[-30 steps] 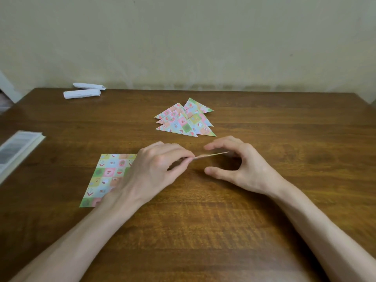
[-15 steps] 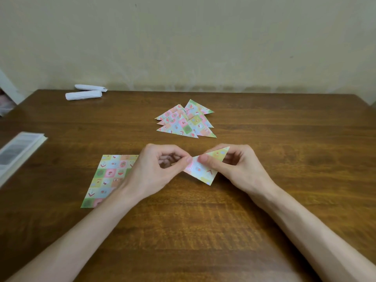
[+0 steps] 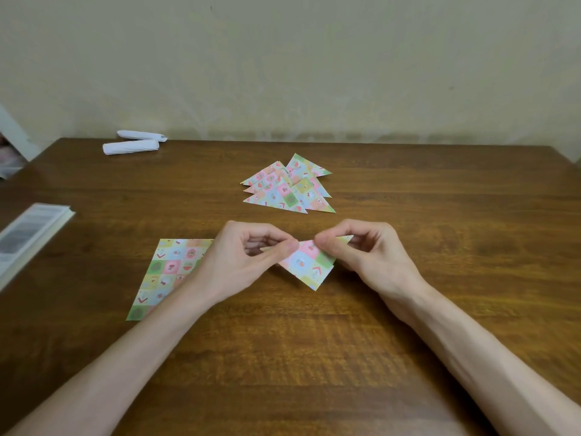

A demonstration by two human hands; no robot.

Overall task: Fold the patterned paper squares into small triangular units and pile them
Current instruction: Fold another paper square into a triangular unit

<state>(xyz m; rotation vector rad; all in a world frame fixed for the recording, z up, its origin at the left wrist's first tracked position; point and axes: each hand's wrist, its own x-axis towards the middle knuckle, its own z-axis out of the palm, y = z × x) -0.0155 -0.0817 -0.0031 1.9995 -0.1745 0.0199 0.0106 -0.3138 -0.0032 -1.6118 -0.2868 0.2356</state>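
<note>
A folded patterned paper triangle (image 3: 309, 265) hangs just above the table's middle, its point aimed down toward me. My left hand (image 3: 242, 262) pinches its left corner between thumb and forefinger. My right hand (image 3: 367, 256) pinches its upper edge on the right side. Behind them lies a pile of folded triangles (image 3: 287, 187), several overlapping. A flat patterned paper square (image 3: 166, 273) lies to the left, partly under my left wrist.
The wooden table (image 3: 314, 357) fills the view and ends at a pale wall. Two white paper rolls (image 3: 132, 143) lie at the back left. A white booklet (image 3: 28, 234) sits at the left edge.
The paper was edge-on and held by my left hand alone; my right hand then gripped it too. Its patterned face has since tilted toward me, point downward.
</note>
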